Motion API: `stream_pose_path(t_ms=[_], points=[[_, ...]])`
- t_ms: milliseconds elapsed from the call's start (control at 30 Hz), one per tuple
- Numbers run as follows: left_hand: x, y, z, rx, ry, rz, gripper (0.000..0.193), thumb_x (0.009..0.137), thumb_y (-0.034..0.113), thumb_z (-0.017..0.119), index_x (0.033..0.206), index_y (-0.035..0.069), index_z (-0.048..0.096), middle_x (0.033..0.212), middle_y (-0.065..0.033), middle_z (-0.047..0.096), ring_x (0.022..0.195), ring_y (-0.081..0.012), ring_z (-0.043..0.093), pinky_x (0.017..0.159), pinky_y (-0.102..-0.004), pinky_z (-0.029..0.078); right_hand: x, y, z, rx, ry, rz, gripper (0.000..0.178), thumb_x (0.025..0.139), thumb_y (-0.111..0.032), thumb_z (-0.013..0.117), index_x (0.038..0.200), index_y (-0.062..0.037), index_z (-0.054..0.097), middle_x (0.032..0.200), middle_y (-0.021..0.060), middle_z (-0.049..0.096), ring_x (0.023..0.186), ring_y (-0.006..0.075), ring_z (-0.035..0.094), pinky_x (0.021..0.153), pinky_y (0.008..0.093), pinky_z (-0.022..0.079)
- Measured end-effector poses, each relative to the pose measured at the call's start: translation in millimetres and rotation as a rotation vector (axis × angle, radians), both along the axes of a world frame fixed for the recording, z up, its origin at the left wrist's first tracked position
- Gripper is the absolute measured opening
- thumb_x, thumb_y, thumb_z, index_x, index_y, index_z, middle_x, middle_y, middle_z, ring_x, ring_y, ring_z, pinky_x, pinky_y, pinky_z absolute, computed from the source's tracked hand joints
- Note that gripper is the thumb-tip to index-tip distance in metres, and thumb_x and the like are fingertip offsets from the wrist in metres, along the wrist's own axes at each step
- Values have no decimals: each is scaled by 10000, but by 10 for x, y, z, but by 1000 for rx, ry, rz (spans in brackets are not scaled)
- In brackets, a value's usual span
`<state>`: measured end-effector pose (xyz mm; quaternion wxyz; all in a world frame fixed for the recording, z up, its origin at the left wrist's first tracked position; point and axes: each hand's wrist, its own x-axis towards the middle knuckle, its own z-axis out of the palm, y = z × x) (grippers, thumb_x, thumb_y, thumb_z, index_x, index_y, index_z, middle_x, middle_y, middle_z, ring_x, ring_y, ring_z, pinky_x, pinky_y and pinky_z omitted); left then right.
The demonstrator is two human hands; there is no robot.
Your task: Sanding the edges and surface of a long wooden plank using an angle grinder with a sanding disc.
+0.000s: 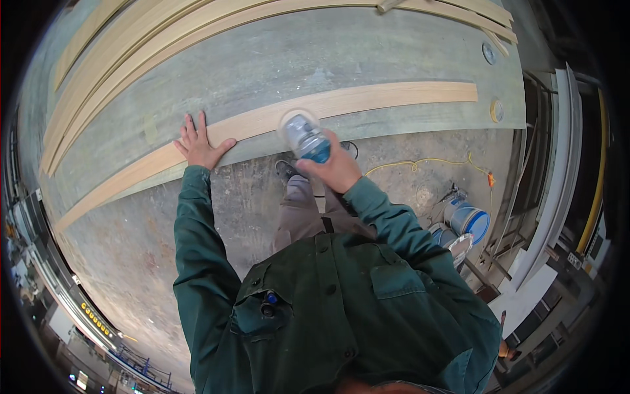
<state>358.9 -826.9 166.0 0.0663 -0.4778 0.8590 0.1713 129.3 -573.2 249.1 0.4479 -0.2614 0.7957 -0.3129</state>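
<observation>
A long, narrow light wood board (394, 96) lies along the near edge of the grey-green table top (243, 75). My left hand (202, 148) presses on the board left of the middle, its fingers spread and pointing away from me. My right hand (336, 164) is wrapped round a handheld sander (305, 136) with a blue and grey body. The sander's round pad rests on the board and looks blurred. Part of the board under the pad is hidden.
Several long wood strips (131, 56) lie at the far side of the table. Two round discs (497, 110) sit near its right edge. On the floor are a yellow cord (413, 163) and blue-and-white buckets (469, 220). A metal rack (558, 164) stands at right.
</observation>
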Motion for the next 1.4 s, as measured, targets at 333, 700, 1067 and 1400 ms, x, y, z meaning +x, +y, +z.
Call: stream_pose_path(t_ms=[333,700,1067,1400], points=[[35,-32,-26,10,-5,-7,1190,611,754,698,1541,242,160,1599,-179,22,1455,-415,20,1097,-639,-67,-1189,1052,-253,-162,162,-604,603,798,-345,775,1202,15,511,1009,101,642,863,175,606,784,308,494],[45,-81,-77,-3,-10,-39,1180,625,727,710,1540,216,169,1598,-182,34,1456,-407,39,1087,-667,-24,-505,422,3,-46,41,-165,928,713,-512,792,1376,-27,362,1098,232,629,1007,336,635,869,400,491],[163,-186,-156,7,-23,-60,1204,629,709,716,1547,201,126,1604,-177,29,1452,-439,56,1085,-673,-12,-1146,915,-63,-33,95,-320,969,711,-574,761,1404,-65,313,1113,298,608,1037,453,600,853,457,490],[203,-216,-140,46,-37,-59,1212,623,676,737,1549,195,121,1609,-158,21,1462,-409,33,1090,-656,-26,-2750,2048,-321,-65,242,-831,782,740,-518,782,1254,9,516,1126,149,626,1010,220,601,885,336,477]])
